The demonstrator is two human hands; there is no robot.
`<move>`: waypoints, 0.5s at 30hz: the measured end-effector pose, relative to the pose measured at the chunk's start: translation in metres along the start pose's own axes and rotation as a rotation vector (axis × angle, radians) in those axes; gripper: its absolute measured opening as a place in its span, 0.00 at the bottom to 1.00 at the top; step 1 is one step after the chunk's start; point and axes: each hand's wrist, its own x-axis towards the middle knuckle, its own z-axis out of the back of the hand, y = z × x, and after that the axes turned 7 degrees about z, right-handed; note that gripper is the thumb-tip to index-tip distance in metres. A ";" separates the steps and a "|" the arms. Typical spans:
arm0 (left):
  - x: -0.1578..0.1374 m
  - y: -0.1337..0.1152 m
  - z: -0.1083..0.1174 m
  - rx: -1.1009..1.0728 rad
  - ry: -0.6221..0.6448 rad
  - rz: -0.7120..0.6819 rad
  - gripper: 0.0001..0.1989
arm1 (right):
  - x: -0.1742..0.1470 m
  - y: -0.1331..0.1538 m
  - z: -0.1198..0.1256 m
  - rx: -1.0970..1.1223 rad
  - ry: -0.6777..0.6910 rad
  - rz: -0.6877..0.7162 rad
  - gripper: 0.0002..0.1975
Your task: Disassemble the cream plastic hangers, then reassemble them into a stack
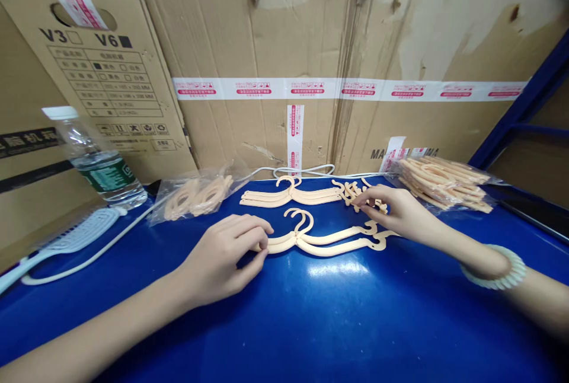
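My left hand (233, 252) has its fingers curled around the left end of a peach-coloured folding clothes hanger (329, 249) lying on the blue table. Two hooks rise at that hanger's middle, and its right arms end in curled hook pieces (377, 236). Thumb and fingers of my right hand (393, 208) pinch together at a pile of small peach-coloured hook pieces (351, 193); whatever is between the fingertips is too small to make out. Behind the held hanger rests a stack of similar hanger parts (267, 198), its hooks pointing away from me.
Clear bags of peach-coloured parts lie at left (195, 198) and right (444, 178). On the left are a water bottle (104, 169), a light-blue hairbrush (80, 235) and a white cable (89, 264). Cardboard (258, 134) walls the back; a dark flat device (537, 214) sits far right.
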 end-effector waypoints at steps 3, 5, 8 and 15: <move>-0.004 -0.013 -0.008 -0.060 -0.077 -0.044 0.05 | 0.012 -0.006 -0.004 -0.069 0.035 0.013 0.11; -0.007 -0.019 -0.014 -0.058 -0.088 -0.116 0.05 | 0.020 -0.011 -0.008 -0.126 0.060 0.028 0.11; -0.008 -0.024 -0.020 -0.058 -0.093 -0.201 0.06 | 0.030 -0.016 -0.017 -0.198 0.079 0.051 0.12; -0.008 -0.024 -0.021 -0.072 -0.090 -0.219 0.06 | 0.046 -0.021 -0.034 -0.193 0.114 0.087 0.07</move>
